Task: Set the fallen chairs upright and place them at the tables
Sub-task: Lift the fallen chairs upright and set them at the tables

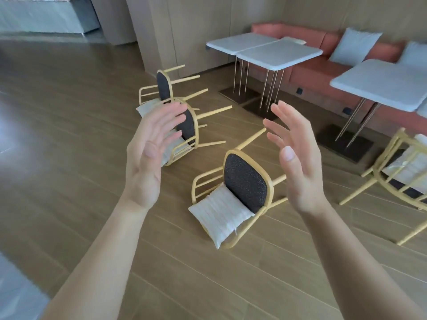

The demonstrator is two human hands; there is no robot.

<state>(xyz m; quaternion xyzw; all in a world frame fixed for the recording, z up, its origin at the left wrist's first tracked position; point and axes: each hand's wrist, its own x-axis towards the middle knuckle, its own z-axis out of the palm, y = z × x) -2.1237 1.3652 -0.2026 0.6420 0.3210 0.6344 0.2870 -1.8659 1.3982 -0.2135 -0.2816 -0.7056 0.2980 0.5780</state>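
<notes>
Three yellow-framed chairs lie tipped over on the wooden floor, legs pointing right toward the tables. The nearest fallen chair shows its dark seat and a white cushion. A second fallen chair lies behind my left hand, a third fallen chair farther back. A fourth chair stands tilted at the right edge, partly cut off. My left hand and my right hand are raised in front of me, palms facing each other, fingers spread, holding nothing. The white double table stands beyond the chairs.
Another white table stands at the right, on thin legs with a dark base plate. An orange bench sofa with pale cushions runs along the far wall. Tan wall panels rise behind. A counter sits far left.
</notes>
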